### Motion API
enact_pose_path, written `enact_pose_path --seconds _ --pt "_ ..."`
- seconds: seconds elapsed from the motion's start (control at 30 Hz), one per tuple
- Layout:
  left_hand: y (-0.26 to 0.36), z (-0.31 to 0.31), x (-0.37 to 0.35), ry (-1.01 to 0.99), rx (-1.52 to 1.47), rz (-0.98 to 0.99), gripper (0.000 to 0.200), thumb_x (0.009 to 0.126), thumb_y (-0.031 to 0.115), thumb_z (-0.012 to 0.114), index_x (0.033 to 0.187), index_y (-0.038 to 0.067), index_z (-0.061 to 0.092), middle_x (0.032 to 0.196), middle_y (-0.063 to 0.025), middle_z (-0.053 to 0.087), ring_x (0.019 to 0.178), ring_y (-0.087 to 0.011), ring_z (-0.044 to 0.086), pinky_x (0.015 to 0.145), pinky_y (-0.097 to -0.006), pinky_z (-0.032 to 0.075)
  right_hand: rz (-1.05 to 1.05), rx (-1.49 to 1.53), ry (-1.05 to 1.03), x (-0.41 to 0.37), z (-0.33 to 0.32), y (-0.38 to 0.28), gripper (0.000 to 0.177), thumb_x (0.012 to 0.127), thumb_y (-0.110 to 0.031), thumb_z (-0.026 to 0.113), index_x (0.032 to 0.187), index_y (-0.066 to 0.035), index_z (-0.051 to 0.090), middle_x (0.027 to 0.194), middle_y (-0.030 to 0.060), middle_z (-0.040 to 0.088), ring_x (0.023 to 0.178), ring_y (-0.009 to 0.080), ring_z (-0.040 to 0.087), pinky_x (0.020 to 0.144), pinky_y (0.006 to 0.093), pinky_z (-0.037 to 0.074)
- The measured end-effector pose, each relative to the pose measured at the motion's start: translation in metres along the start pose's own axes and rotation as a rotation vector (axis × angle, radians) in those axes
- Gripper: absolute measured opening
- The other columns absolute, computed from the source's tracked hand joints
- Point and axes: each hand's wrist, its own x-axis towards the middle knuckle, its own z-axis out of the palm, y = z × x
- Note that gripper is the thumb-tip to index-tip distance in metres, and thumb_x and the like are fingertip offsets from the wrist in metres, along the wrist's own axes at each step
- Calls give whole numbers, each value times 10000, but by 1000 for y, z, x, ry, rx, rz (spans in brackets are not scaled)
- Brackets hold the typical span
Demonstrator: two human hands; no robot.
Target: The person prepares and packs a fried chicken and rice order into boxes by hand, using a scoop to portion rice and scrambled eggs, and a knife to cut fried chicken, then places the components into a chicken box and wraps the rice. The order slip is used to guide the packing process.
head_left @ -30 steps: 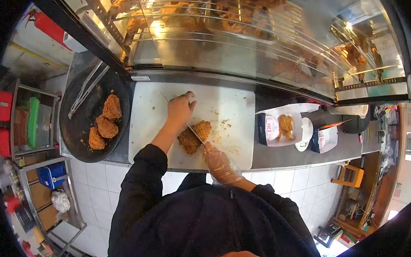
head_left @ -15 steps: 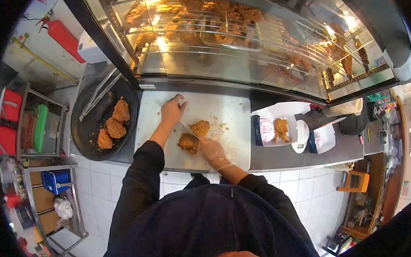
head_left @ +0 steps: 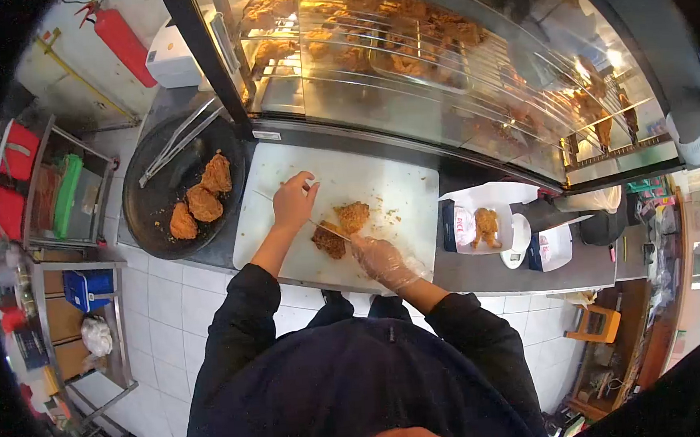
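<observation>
Knife point(head_left: 319, 224) crosses the cutting board point(head_left: 412, 191) diagonally, its near end closed in my gloved right hand point(head_left: 378, 261). My left hand point(head_left: 291, 204), partly curled, is over the blade; I cannot tell whether it grips. Fried chicken point(head_left: 353, 215) lies mid-board, against the blade. Hazard: loose crumbs point(head_left: 388, 214) could cause skidding toward my fingers. Clearance: board's right side offers room; the cabinet point(head_left: 405, 63) limits its rear edge.

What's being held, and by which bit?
A knife, it seems. The left hand covers part of it; the right hand is near one end. I can't tell which part is gripped.
</observation>
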Motion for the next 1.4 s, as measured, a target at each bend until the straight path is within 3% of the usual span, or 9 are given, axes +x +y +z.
enact_pose_path --seconds 0.3,0.4,0.47,0.53,0.6,0.8,1.0,1.3,1.4 --pt "-5 11 13 -60 77 -24 167 738 245 588 836 113 564 627 -60 573 611 -243 559 632 -387 418 154 39 -104 5 14 -8 140 765 -131 458 848 -24 492 638 157 546 565 310 566 505 401 450" --pt "-20 8 11 -19 16 -38 176 731 252 594 834 112 569 619 -68 571 599 -255 557 582 -373 422 -103 161 266 4 31 -4 128 768 -119 452 838 -24 502 643 151 543 573 304 563 497 399 445" --pt "-24 -2 13 -43 74 -69 192 727 260 595 846 112 572 610 -77 568 585 -266 555 529 -354 422 137 322 78 11 34 -10 134 785 -146 426 817 -47 510 666 130 562 626 287 567 559 387 452" --pt "-19 -5 12 -26 85 -75 194 730 262 592 848 110 572 620 -78 571 596 -265 557 542 -357 423 166 308 -11 18 32 -13 142 790 -161 415 805 -63 516 677 119 571 652 278 568 599 378 455" --pt "-15 -1 10 -27 92 -79 198 733 266 589 850 107 571 631 -80 573 610 -265 558 553 -359 424 10 91 8 18 28 -1 138 784 -165 419 801 -71 520 678 116 571 650 278 567 615 374 456" --pt "-1 5 12 -41 46 -42 208 740 274 588 857 103 564 670 -80 582 645 -260 563 571 -355 426 -147 29 167 10 13 22 155 805 -181 423 823 -46 498 632 125 557 611 269 570 535 372 456" --pt "25 -38 17 126 -7 64 212 758 274 575 871 96 559 646 -72 580 613 -249 559 554 -340 420 -75 122 102 13 -23 -7 140 799 -176 452 802 -39 478 563 146 536 522 299 552 497 404 446" --pt "-7 -22 -1 -71 36 -85 223 760 274 568 900 101 557 764 -61 589 702 -244 563 616 -344 433 -12 166 65 4 15 -15 116 792 -125 416 836 -31 468 605 137 533 570 301 554 504 387 438" --pt "-14 -16 0 -114 38 -132 220 762 266 566 899 94 556 777 -72 590 714 -247 562 626 -347 430 33 363 13 3 12 -15 142 797 -128 407 872 -24 469 599 129 532 584 294 553 511 375 439"
